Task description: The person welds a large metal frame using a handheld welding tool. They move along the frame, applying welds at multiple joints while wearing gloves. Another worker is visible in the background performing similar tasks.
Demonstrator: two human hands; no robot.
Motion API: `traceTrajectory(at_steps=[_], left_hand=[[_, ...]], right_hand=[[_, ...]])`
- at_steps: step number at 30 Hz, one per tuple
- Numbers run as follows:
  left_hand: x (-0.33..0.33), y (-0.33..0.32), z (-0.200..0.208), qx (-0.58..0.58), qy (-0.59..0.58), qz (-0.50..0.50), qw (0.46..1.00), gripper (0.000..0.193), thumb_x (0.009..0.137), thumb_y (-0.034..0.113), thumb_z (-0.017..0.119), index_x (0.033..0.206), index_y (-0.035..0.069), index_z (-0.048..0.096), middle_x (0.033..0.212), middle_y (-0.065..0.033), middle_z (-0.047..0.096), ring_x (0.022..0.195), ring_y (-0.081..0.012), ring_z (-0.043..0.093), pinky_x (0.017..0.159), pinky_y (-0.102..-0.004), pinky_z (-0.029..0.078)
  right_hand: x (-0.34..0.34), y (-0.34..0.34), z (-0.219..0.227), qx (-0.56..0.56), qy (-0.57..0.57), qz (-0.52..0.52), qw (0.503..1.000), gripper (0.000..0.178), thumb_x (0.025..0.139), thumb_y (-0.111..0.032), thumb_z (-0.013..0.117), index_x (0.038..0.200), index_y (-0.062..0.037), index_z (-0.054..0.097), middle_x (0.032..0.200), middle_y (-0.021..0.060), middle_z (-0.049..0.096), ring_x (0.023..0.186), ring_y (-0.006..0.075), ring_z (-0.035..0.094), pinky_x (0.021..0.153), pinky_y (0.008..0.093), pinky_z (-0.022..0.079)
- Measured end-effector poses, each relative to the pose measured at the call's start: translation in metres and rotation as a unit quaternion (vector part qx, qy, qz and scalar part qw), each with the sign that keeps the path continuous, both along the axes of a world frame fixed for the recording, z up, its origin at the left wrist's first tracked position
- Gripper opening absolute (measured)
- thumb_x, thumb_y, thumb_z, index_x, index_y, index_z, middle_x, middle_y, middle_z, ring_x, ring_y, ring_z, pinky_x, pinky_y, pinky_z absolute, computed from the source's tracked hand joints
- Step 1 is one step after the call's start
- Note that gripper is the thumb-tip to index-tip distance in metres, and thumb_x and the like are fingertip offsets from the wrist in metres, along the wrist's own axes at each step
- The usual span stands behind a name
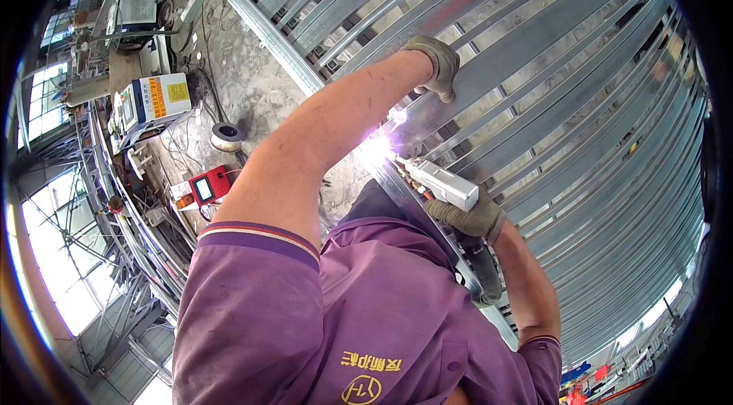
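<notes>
My right hand (467,214), in a grey-green work glove, is closed around a silver box-shaped welding gun (444,182). The gun's nozzle points up and left at a bright white-violet weld glow (378,147), which hides the joint itself. That glow sits where a long metal rail (416,214) meets the ends of the crosswise slats. My left hand (435,65), gloved too, is closed on a wide flat galvanized steel slat (519,58) just above the glow. Its fingertips are partly hidden against the metal.
Many parallel steel slats (603,122) spread to the right over concrete. At left stand a white-and-blue machine (156,103), a red box with a screen (208,187) and a dark wire spool (227,136). Cables (210,77) trail over the floor. Another rail (267,35) runs at upper left.
</notes>
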State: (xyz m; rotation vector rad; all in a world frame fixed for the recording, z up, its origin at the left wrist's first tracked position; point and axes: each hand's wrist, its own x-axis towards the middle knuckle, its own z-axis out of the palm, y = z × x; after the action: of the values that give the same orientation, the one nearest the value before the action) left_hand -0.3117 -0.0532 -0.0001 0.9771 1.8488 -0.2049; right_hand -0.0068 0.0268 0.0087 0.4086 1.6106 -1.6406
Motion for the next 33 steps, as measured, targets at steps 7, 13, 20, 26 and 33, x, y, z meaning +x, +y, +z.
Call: traceTrajectory(at_steps=[7,13,20,26,33], left_hand=[[0.001,-0.002,-0.002,0.002,-0.014,0.034,0.999,0.052,0.091,0.045,0.084,0.128,0.007,0.081,0.112,-0.0112,0.084,0.095,-0.0263,0.084,0.084,-0.0412,0.067],[0.0,0.001,0.001,-0.005,-0.013,0.011,1.0,0.054,0.092,0.045,0.084,0.129,0.006,0.08,0.114,-0.0111,0.084,0.094,-0.0261,0.084,0.082,-0.0393,0.067],[0.0,0.002,-0.001,-0.018,-0.017,0.017,1.0,0.055,0.092,0.046,0.084,0.13,0.006,0.08,0.115,-0.0117,0.084,0.094,-0.026,0.084,0.082,-0.0398,0.067],[0.0,0.001,0.0,-0.014,-0.023,0.024,0.999,0.055,0.093,0.045,0.084,0.131,0.006,0.08,0.117,-0.0123,0.083,0.096,-0.0269,0.084,0.083,-0.0402,0.067],[0.001,-0.001,-0.003,0.001,-0.018,0.03,0.999,0.053,0.092,0.046,0.084,0.128,0.007,0.081,0.115,-0.0115,0.084,0.096,-0.026,0.084,0.083,-0.0402,0.067]], right_hand=[[0.006,0.002,-0.003,0.004,-0.012,-0.002,1.0,0.064,0.09,-0.04,0.095,0.141,-0.0071,0.075,0.125,0.01,0.082,0.115,0.0179,0.077,0.098,0.0346,0.061],[0.01,0.004,-0.002,0.005,-0.003,-0.007,1.0,0.063,0.089,-0.042,0.095,0.139,-0.0078,0.076,0.123,0.0106,0.083,0.113,0.0181,0.078,0.097,0.0347,0.062],[0.016,0.003,-0.006,-0.008,-0.016,-0.02,1.0,0.062,0.089,-0.041,0.096,0.138,-0.0082,0.076,0.123,0.0103,0.083,0.114,0.0182,0.078,0.097,0.0346,0.062],[0.017,0.005,-0.003,-0.013,-0.022,-0.026,0.999,0.064,0.088,-0.041,0.096,0.139,-0.0089,0.076,0.126,0.0101,0.082,0.115,0.0177,0.078,0.098,0.0348,0.061],[0.017,0.005,0.004,-0.018,-0.045,-0.037,0.998,0.067,0.087,-0.043,0.097,0.141,-0.0094,0.075,0.126,0.0103,0.082,0.114,0.0175,0.077,0.097,0.0339,0.061]])
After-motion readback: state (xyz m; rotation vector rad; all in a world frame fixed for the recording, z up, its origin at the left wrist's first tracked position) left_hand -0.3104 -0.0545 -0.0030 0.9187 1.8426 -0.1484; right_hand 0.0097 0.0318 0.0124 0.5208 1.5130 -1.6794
